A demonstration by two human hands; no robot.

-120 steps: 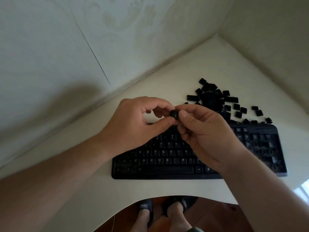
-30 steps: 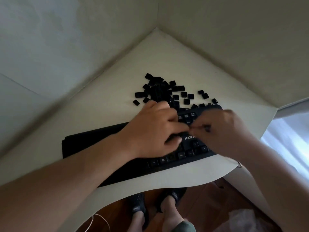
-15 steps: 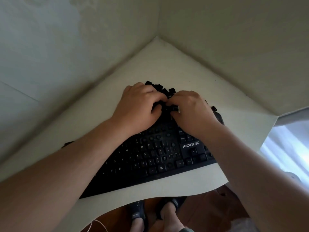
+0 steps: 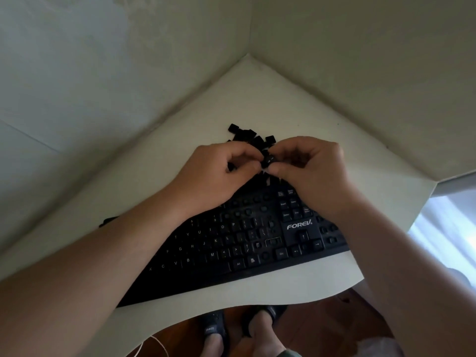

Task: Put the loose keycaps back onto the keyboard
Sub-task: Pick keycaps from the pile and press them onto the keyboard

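A black keyboard lies slanted on the white corner desk, with several bare key sockets in its upper right rows. Behind it sits a pile of loose black keycaps, mostly hidden by my hands. My left hand and my right hand meet above the keyboard's far edge. Both pinch one black keycap between thumbs and fingertips. A second dark piece shows under my left hand's curled fingers, too hidden to identify.
Two walls close in the desk's far corner. The desk's curved front edge is near me, with wooden floor and my sandalled feet below. A bright window area lies at the right.
Four seconds ago both hands held a keycap, then went down onto the keyboard's right part. Since half a second ago the hands have drawn slightly back from the pile, a keycap pinched between them.
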